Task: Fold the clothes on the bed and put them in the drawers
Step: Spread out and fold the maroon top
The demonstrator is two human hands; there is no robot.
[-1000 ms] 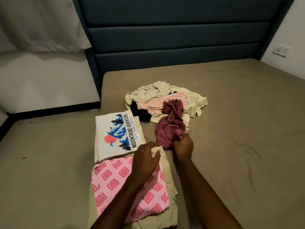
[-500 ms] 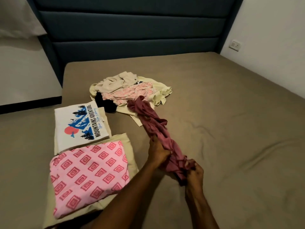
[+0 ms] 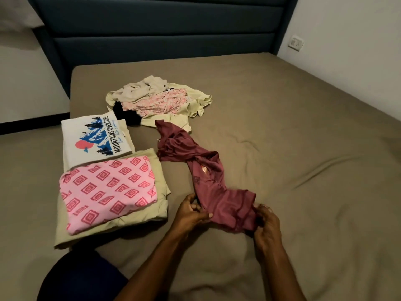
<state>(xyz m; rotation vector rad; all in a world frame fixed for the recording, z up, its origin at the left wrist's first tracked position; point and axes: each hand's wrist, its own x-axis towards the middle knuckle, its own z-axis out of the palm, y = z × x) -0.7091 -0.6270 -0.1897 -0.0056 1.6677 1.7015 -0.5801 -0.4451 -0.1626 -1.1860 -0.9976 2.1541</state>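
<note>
Head view of the bed point(image 3: 303, 137), partway through the folding. The maroon garment point(image 3: 208, 181) serves as the landmark; it lies twisted and unfolded near the middle of the mattress, its far end pointing toward the headboard point(image 3: 162, 35). The left hand point(image 3: 191, 210) pinches its near left corner and the right hand point(image 3: 265, 221) grips its near right corner, fingers curled into the cloth, so both hands hold the same hem and neither is free.

Done, as far as can be seen: left of the maroon garment lie two finished stacks, a folded pink diamond-print garment point(image 3: 108, 190) on a folded pale green one point(image 3: 152, 213), and beyond it a folded white printed T-shirt point(image 3: 93, 137) atop another pale piece.

Left to do, by judgement: the maroon garment must be spread and folded; the unfolded pile point(image 3: 158, 101), just beyond its far end, holds several more pieces in cream, pink, black and pale green; nothing has yet gone into drawers, which are out of view.

Room: right of the maroon garment the mattress is bare, rumpled sheet as far as the wall with the socket point(image 3: 296, 43), and offers the widest area for laying it flat. To its left the folded stacks sit close, so spreading that way risks disturbing them. The bed's left edge runs behind the stacks; the person's knee point(image 3: 80, 279) is at the near side.
</note>
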